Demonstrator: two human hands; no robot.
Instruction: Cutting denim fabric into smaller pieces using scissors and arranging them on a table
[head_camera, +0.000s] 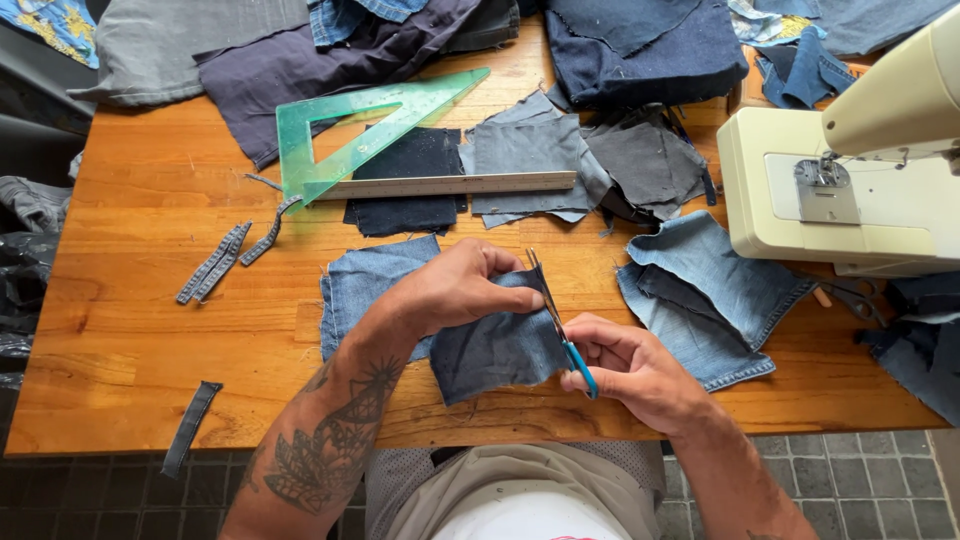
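Observation:
My left hand (455, 288) pinches the top edge of a dark blue denim patch (495, 350), holding it up above the front of the wooden table (130, 300). My right hand (630, 365) grips small scissors with blue handles (578, 362). Their blades (545, 290) point up and away along the patch's right edge, close to my left fingertips. Under my left hand a lighter blue denim square (362, 285) lies flat on the wood.
A green see-through set square (360, 135) and a wooden ruler (450, 184) lie over dark patches at mid table. A cream sewing machine (830, 190) stands at right, with light denim pieces (710, 290) beside it. Denim strips (215, 262) lie at left; fabric piles (640, 45) fill the far edge.

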